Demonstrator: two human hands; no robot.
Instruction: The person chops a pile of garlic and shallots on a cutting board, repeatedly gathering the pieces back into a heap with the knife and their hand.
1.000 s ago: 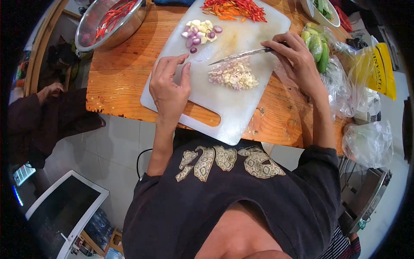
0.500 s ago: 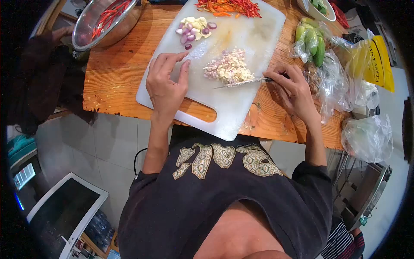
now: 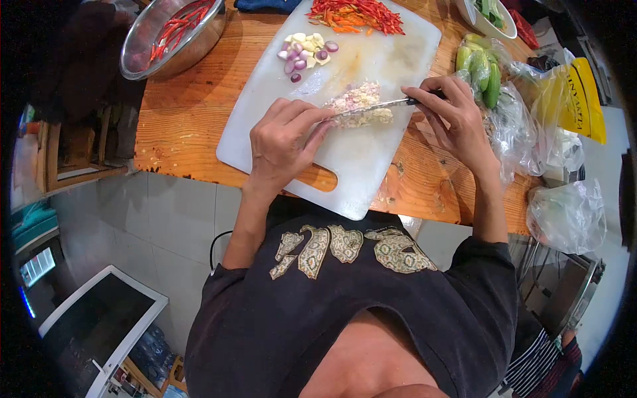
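Observation:
My right hand (image 3: 450, 116) grips the dark handle of a knife (image 3: 381, 105), its blade pointing left across a heap of chopped shallot and garlic (image 3: 361, 99). At the blade's tip end, my left hand (image 3: 288, 136) pinches the knife between thumb and fingers. Bits of the chopped pieces lie on both sides of the blade. Under them is a white cutting board (image 3: 378, 162) with a handle slot at its near edge. Peeled garlic cloves and shallots (image 3: 305, 53) sit at the board's upper left. Sliced red and orange chillies (image 3: 355, 16) are piled at its far end.
A metal bowl (image 3: 174, 40) of red chillies stands at the table's far left. Along the right are bagged green cucumbers (image 3: 483, 73), clear plastic bags (image 3: 514, 126), a yellow packet (image 3: 580, 99) and a white bowl (image 3: 497, 20) with greens. The wooden table's (image 3: 179, 132) near edge runs before my body.
My left hand has moved right from beside the heap and taken hold of the knife's tip end. The blade has shifted up and left, from the heap's near edge to across it.

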